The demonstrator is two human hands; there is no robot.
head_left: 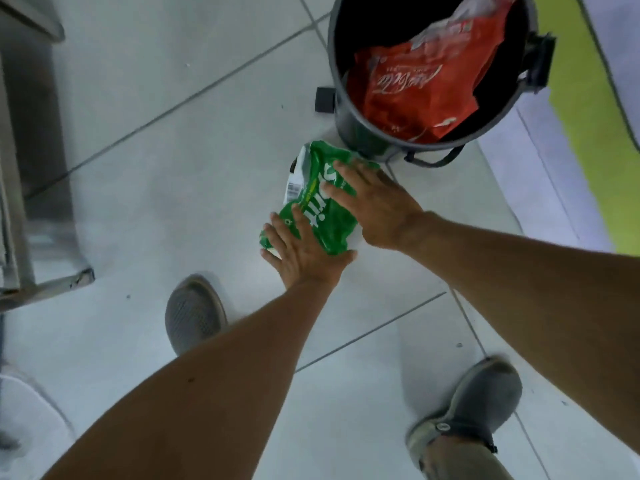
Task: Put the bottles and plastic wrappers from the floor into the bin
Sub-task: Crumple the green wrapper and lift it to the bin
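A green plastic wrapper with white lettering lies on the tiled floor just in front of the bin. My left hand presses flat on its near end, fingers spread. My right hand lies on its right side, fingers spread over the green film. Neither hand has closed around it. The dark round bin stands at the upper right, open, with a crumpled red plastic wrapper inside.
My two grey shoes stand on the pale tiles near the bottom. A metal furniture leg and frame stands at the left. A yellow-green and lilac mat lies right of the bin.
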